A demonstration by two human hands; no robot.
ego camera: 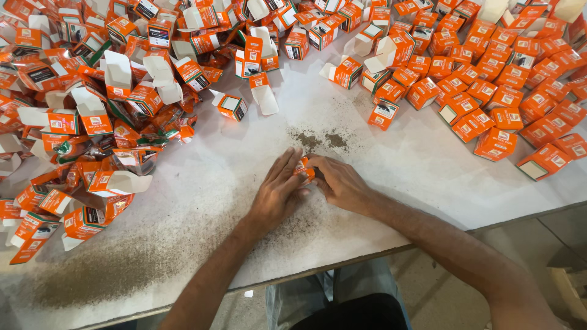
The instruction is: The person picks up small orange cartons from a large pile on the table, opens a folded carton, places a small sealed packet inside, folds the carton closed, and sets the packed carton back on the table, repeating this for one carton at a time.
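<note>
At the centre of the frame the left hand (pixel 276 194) and the right hand (pixel 340 181) meet on the white table (pixel 403 165), both closed around a single small orange carton (pixel 304 170). The left hand lies flat-fingered, its fingers stretched forward and pressed against the carton's left side, while the right hand curls in from the right with its fingertips tucked over the carton's top; only a sliver of orange and white shows between them, so the carton's exact shape and whether its flaps are shut cannot be told. Both forearms run down toward the lower edge of the frame. Just above the hands, a small patch of dark powder (pixel 321 140) sits on the table, and a broader dusting of the same dark grains (pixel 122 269) spreads across the lower left of the surface. Further out, in the upper left of the frame, a loose heap of open cartons (pixel 116 79) sprawls, many with white flaps standing up, mixed with shiny foil pouches (pixel 131 160). In the upper right, a tighter spread of closed orange cartons (pixel 489 91) covers the table, lying side by side and touching. Along the lower right, the table's edge gives way to a grey floor (pixel 440 299).
</note>
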